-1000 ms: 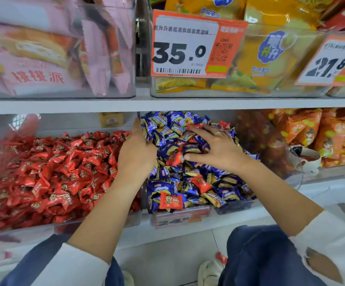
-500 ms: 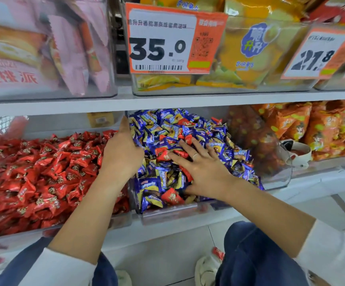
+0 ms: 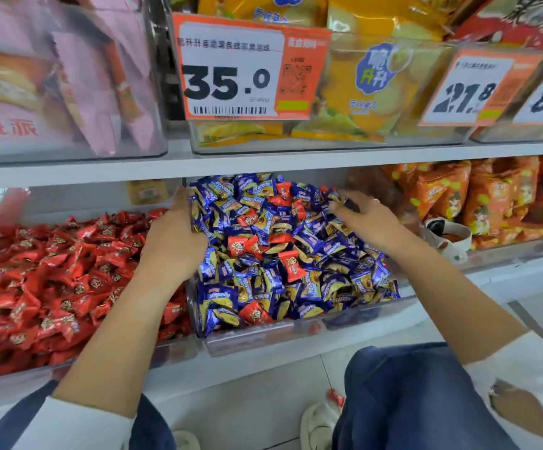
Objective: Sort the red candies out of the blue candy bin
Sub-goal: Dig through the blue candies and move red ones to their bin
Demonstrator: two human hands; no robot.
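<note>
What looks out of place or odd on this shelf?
Red candies lie mixed among the blue candies in the middle bin, though a bin of red ones stands just left. One red-wrapped piece lies on the floor by the shoe.

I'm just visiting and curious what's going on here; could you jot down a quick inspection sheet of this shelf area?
Surface: white shelf, clear bins on two levels.
Job's things: blue candy bin heaped with blue candies, several red candies mixed on top; red candy bin beside it, to its left.
Clutter: white scoop in the orange snack bin.
Hands: left hand at the blue bin's left edge; right hand over the pile's right side, fingers spread, holding nothing visible.
Cables: nothing seen.
Surroundings: price tag reading 35.0, yellow and pink snack bags above, tiled floor.
</note>
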